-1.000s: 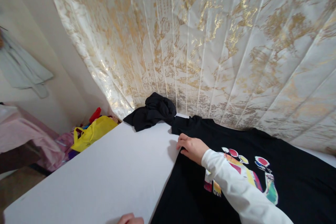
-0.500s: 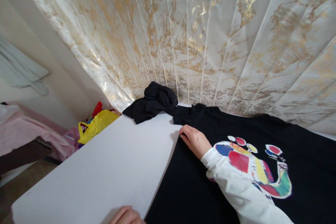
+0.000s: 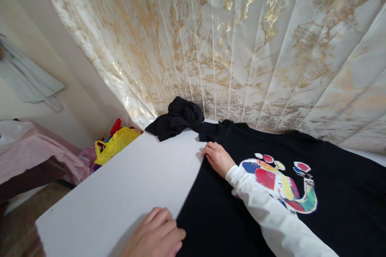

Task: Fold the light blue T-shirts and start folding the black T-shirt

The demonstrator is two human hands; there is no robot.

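A black T-shirt (image 3: 331, 176) with a colourful printed figure (image 3: 283, 184) lies spread on the white tabletop (image 3: 120, 192). My right hand (image 3: 218, 158), in a white sleeve, is closed with bent fingers on the shirt's side edge, just below its short sleeve. Nearer to me, my left hand (image 3: 157, 233) has its fingers curled together at the same side edge, the fingertips touching the black cloth. The undersides of both hands are hidden. A bunched black cloth (image 3: 181, 118) lies beyond the T-shirt's sleeve.
A white and gold patterned curtain (image 3: 211, 48) hangs along the far edge of the table. Left of the table are a yellow bag (image 3: 117, 144), a red item (image 3: 115, 126) and pink fabric (image 3: 39, 152). A pale garment (image 3: 30, 74) hangs on the wall.
My left hand has moved up and forward from the bottom of the view to the shirt's side edge. My right hand stays at about the same spot on the shirt. The view has shifted slightly.
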